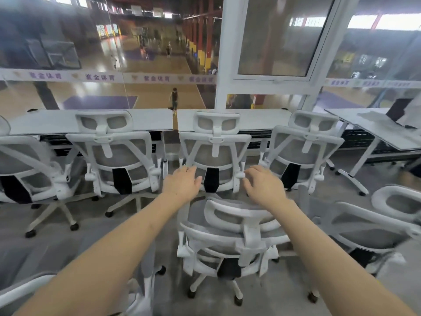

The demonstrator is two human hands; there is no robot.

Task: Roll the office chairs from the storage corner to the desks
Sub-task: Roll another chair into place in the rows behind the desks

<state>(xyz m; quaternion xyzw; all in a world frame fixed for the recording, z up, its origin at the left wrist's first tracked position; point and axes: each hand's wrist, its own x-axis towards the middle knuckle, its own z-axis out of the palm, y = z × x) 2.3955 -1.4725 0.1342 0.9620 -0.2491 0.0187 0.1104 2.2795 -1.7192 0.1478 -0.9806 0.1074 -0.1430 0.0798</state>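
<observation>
Presently, both hands, left hand [182, 182] and right hand [262, 184], are held open and empty above the nearest chair [230, 236], behind the desk [91, 122]; its headrest must likely be gripped next.

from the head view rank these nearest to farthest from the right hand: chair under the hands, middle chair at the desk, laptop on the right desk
1. Chair under the hands: just below the right hand.
2. Middle chair at the desk: directly ahead, slightly left.
3. Laptop: far right, on the angled desk.

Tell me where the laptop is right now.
The laptop sits at the far right of the head view, on the angled desk beside the window row.
</observation>
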